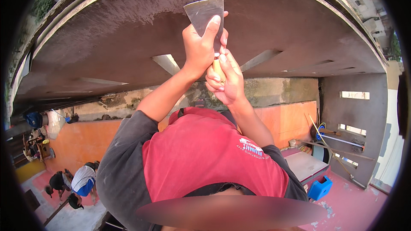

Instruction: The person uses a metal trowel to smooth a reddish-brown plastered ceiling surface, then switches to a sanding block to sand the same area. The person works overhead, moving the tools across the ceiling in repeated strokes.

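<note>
A wide putty knife (pixel 203 13) with a flared grey metal blade points up and away from me in front of a grey-brown wall (pixel 278 17). My left hand (pixel 199 47) grips the lower blade, its thumb pressed flat on the metal and some fingers behind it. Below, my right hand (pixel 228 76) is closed round the yellowish handle (pixel 218 69). Whether the blade touches the wall I cannot tell. A paler, streaked patch (pixel 141 2) covers the wall's upper left part.
Slot openings (pixel 167 63) pierce the wall. An orange wall band (pixel 295 119) runs behind me. At lower right are a blue stool (pixel 320 188), a grey-topped table (pixel 305 162) and a long thin pole (pixel 319 130). Other people (pixel 83 179) bend down at lower left.
</note>
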{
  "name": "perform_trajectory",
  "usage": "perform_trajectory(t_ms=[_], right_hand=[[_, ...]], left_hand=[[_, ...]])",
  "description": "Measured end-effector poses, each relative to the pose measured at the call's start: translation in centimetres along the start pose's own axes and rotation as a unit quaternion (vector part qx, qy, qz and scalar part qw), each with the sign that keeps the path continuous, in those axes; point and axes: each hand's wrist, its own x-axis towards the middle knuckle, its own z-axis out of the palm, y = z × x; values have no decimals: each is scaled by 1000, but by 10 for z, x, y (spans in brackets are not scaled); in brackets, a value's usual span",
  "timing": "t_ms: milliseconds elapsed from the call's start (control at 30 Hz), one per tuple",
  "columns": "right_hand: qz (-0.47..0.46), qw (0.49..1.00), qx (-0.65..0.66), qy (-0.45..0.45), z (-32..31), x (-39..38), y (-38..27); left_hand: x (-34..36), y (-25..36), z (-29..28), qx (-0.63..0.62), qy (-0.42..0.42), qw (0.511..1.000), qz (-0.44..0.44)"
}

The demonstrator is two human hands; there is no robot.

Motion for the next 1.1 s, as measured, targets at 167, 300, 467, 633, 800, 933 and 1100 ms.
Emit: perform_trajectory(t_ms=[167, 300, 467, 633, 800, 933, 1100], right_hand=[[26, 1000, 3, 1, -2, -4, -1], [19, 1000, 7, -13, 5, 1, -11], [35, 999, 24, -5, 6, -4, -7], [20, 999, 24, -29, 16, 2, -12], [60, 997, 53, 10, 11, -7, 3], [52, 998, 46, 8, 3, -5, 8], [48, 998, 50, 4, 4, -6, 10]], left_hand=[[1, -9, -1, 23, 19, 999, 27], [8, 6, 8, -30, 4, 999, 44], [-1, -4, 1, 13, 15, 1000, 24], [7, 15, 7, -2, 10, 999, 36], [-1, 1, -5, 20, 14, 1000, -6], [-6, -1, -6, 22, 24, 999, -5], [-7, -2, -8, 32, 27, 999, -14]])
